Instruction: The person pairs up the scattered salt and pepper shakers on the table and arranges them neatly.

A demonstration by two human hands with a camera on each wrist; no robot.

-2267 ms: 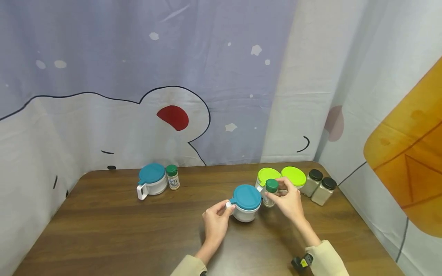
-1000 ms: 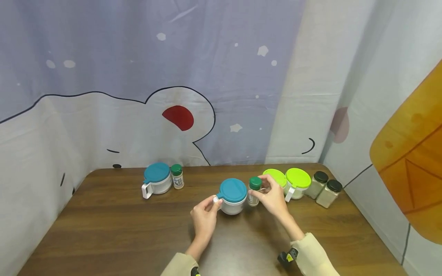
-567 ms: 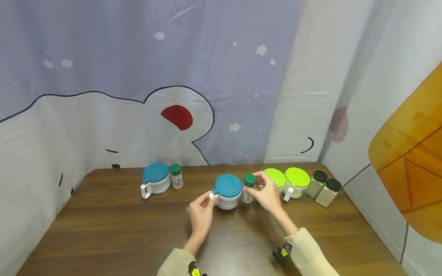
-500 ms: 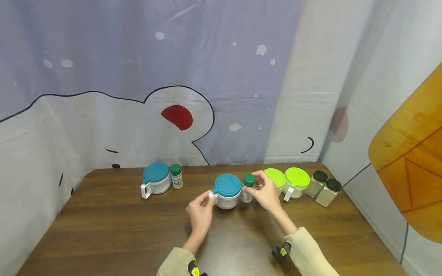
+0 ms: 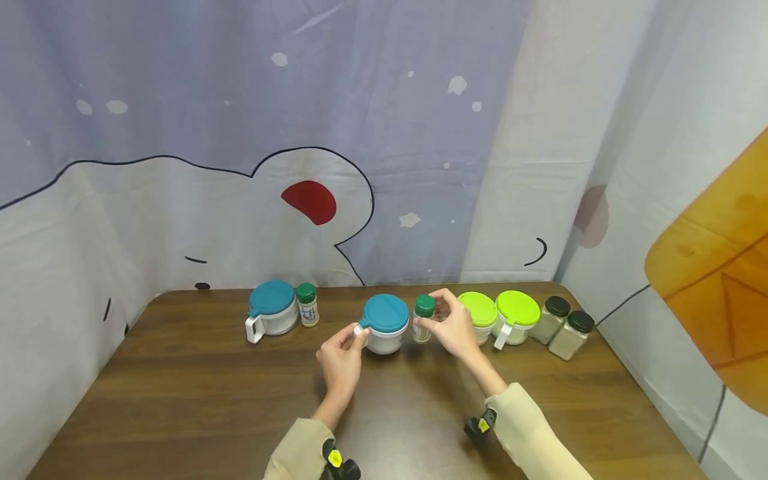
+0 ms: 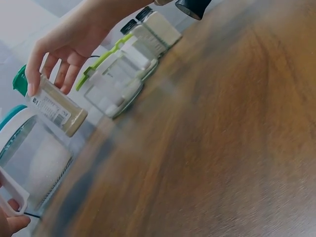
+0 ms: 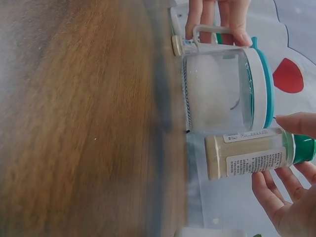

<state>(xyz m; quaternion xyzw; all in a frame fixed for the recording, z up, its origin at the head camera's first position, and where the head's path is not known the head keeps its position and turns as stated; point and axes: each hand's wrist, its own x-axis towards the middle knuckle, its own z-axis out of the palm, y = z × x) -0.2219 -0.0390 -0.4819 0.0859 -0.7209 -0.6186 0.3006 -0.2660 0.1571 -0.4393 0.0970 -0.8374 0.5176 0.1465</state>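
Observation:
My left hand (image 5: 340,363) pinches the white handle of a clear seasoning jar (image 5: 386,323) with a blue lid. White grains fill part of that jar (image 6: 42,163) in the left wrist view. I hold a small green-capped spice bottle (image 5: 423,308) between the thumb and fingers of my right hand (image 5: 453,328), just right of the jar. The bottle (image 7: 249,154), with tan powder and a printed label, is upright and off the tabletop in the right wrist view. Whether the jar's base touches the table I cannot tell.
Toward the back left stand another blue-lidded jar (image 5: 272,310) and a green-capped bottle (image 5: 308,308). Two lime-lidded jars (image 5: 478,309) and two black-capped square bottles (image 5: 572,337) line the right side. A printed cloth (image 5: 414,167) hangs behind the wooden table (image 5: 210,400).
Both hands have carried the blue-lidded jar and the green-capped bottle leftward and toward the back of the table, away from the lime-lidded jars. The grips look the same.

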